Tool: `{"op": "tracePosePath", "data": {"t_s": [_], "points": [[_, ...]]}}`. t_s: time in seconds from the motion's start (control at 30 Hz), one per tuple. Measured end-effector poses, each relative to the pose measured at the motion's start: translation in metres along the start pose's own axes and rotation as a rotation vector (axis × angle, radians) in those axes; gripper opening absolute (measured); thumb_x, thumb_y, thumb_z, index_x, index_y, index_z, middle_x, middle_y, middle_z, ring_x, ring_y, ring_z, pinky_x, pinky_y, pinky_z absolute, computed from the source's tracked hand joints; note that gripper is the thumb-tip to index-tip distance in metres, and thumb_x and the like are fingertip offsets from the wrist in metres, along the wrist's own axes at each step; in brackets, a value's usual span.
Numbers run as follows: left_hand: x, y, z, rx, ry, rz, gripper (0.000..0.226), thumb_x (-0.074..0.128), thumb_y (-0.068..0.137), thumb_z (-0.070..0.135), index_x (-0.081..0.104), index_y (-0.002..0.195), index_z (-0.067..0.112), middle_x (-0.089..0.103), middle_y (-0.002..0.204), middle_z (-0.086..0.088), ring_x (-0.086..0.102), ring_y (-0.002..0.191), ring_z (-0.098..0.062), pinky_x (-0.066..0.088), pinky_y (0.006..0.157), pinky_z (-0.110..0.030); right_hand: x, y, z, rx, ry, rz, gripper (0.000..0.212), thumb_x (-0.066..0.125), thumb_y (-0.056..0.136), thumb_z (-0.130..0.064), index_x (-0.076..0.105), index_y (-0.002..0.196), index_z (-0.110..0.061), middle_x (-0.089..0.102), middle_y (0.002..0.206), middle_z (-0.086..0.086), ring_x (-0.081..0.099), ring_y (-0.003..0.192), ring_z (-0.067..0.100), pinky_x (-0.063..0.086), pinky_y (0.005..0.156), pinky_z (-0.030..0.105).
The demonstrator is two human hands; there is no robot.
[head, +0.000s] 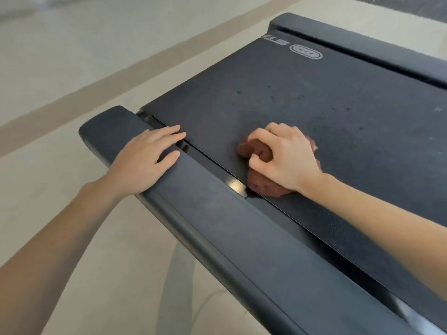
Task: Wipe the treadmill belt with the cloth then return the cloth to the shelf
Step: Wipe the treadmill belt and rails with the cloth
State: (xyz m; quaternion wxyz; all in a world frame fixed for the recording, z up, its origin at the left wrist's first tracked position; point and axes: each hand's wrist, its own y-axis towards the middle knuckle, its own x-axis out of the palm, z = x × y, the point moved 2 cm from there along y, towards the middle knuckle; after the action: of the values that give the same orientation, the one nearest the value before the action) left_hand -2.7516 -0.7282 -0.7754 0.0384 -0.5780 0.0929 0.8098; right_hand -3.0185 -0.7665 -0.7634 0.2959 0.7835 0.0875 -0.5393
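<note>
Wiping step in hand, by my read. Right hand (pixel 283 155) is on the treadmill belt (pixel 326 105), its fingers (pixel 260 139) curled and clamped over a bunched reddish-brown cloth (pixel 263 187). The cloth is pressed flat to the belt near its left edge, just beside the gap at the side rail (pixel 217 226); folds show ahead of the thumb and under the heel of the hand.

Left hand (pixel 145 158) lies flat on the rail near its rounded end, fingers (pixel 169 132) straight and slightly apart, tips reaching the belt edge. It holds nothing and looks like a brace.

The belt shows dark specks across its middle and towards the far rail (pixel 362 49), so I judge most of the surface is yet to be covered.

Next move calls for sweeping the cloth across to the right and up towards the printed logo (pixel 307 54), keeping pressure down. The shelf is not in view, so I can't plan the return from here.
</note>
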Motion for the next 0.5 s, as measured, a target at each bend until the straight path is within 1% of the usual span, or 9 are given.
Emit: {"op": "tracePosePath", "data": {"t_s": [0.07,0.13,0.2,0.23,0.3,0.4,0.5], "points": [[-0.005,-0.007,-0.017,-0.018,0.004,0.015,0.04,0.037,0.099,0.028,0.046,0.137,0.023,0.037,0.149,0.005,0.026,0.14,-0.013,0.011,0.116,-0.036,-0.021,-0.047,-0.005,-0.061,0.044,-0.025,0.03,0.049,0.072,-0.037,0.067,0.092,-0.022,0.062,0.085,-0.002,0.057,0.08,0.023,0.042,0.072,0.037],[-0.01,-0.015,-0.029,-0.077,-0.018,0.048,0.04,0.035,0.1,0.025,0.045,0.138,0.023,0.035,0.149,0.004,0.023,0.141,-0.014,0.007,0.115,-0.034,-0.035,-0.083,-0.005,-0.073,0.077,-0.036,0.026,0.052,0.072,-0.035,0.063,0.094,-0.028,0.061,0.089,-0.007,0.056,0.08,0.018,0.042,0.073,0.037],[-0.009,-0.019,-0.032,-0.098,0.012,0.061,0.041,0.03,0.101,0.026,0.041,0.141,0.024,0.031,0.151,0.005,0.019,0.143,-0.013,0.004,0.115,-0.033,-0.042,-0.092,-0.003,-0.064,0.105,-0.053,0.025,0.052,0.073,-0.035,0.058,0.097,-0.034,0.061,0.09,-0.011,0.054,0.081,0.013,0.042,0.073,0.035],[-0.007,-0.02,-0.031,-0.104,0.034,0.063,0.042,0.028,0.101,0.027,0.039,0.142,0.025,0.029,0.152,0.006,0.017,0.143,-0.013,0.003,0.116,-0.033,-0.042,-0.087,-0.005,-0.075,0.105,-0.074,0.024,0.052,0.073,-0.035,0.059,0.096,-0.035,0.061,0.089,-0.012,0.055,0.08,0.012,0.044,0.072,0.035],[-0.004,-0.019,-0.03,-0.128,0.059,0.08,0.042,0.027,0.101,0.028,0.036,0.142,0.027,0.027,0.152,0.008,0.015,0.143,-0.011,0.002,0.116,-0.032,-0.035,-0.065,-0.017,-0.108,0.095,-0.128,0.025,0.05,0.073,-0.036,0.064,0.093,-0.031,0.063,0.087,-0.009,0.058,0.079,0.017,0.046,0.07,0.038],[-0.003,-0.018,-0.03,-0.16,0.067,0.098,0.043,0.028,0.101,0.03,0.034,0.144,0.028,0.027,0.152,0.01,0.015,0.143,-0.009,0.001,0.116,-0.031,-0.014,-0.026,-0.04,-0.088,0.111,-0.125,0.031,0.047,0.073,-0.038,0.068,0.092,-0.026,0.064,0.087,-0.005,0.06,0.084,0.022,0.045,0.075,0.041],[-0.004,-0.018,-0.031,-0.157,0.076,0.073,0.046,0.029,0.101,0.031,0.027,0.146,0.023,0.026,0.153,0.009,0.014,0.143,-0.008,0.002,0.116,-0.029,0.004,0.004,-0.067,0.002,0.243,-0.121,0.022,0.059,0.077,-0.032,0.067,0.096,-0.026,0.065,0.091,-0.005,0.058,0.093,0.02,0.044,0.084,0.041]]}}
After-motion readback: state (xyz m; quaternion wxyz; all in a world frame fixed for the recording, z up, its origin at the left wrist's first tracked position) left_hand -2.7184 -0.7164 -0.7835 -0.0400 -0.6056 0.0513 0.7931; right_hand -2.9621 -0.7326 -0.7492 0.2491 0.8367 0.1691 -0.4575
